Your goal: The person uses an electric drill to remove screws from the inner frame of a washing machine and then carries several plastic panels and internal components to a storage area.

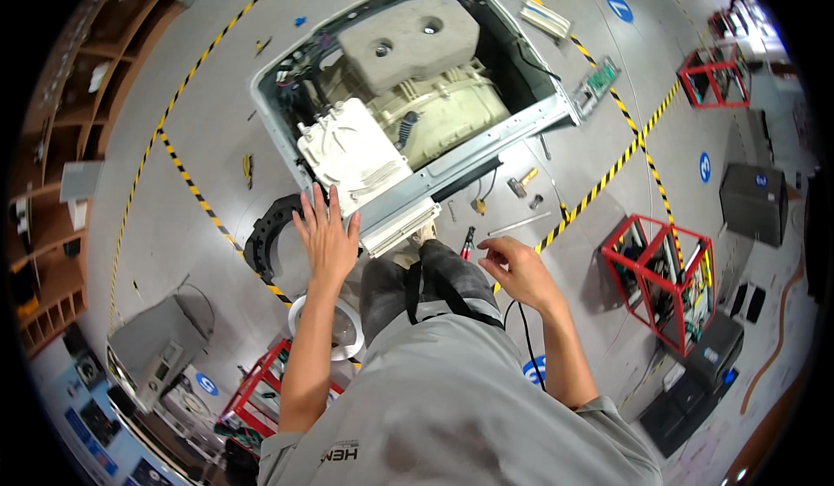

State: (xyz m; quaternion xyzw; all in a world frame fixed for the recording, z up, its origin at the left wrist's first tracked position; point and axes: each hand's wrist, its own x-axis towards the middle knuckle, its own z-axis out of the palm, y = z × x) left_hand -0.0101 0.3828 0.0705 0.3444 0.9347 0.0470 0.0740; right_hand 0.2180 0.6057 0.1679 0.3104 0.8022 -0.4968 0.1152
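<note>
An opened washing machine (pixel 537 111) stands before me with its top off. Inside it lie a grey concrete counterweight (pixel 408 45) with two holes and the cream-coloured tub (pixel 452 108). A white plastic detergent drawer housing (pixel 352 152) fills the near left corner. My left hand (pixel 328 241) has its fingers spread at the machine's near left edge, beside the housing; whether it touches cannot be told. My right hand (pixel 526 276) hovers over the floor on the right, fingers loosely bent and apart, with nothing visible in it. Below the front edge is a white drawer front (pixel 400 230).
A hammer (pixel 523 182), a metal rod (pixel 519 224) and red-handled pliers (pixel 468 241) lie on the floor. A black curved part (pixel 268 238) and a white ring (pixel 346 334) are at the left. Red-framed carts (pixel 660 282) stand around, and a circuit board (pixel 596 85) lies at the right.
</note>
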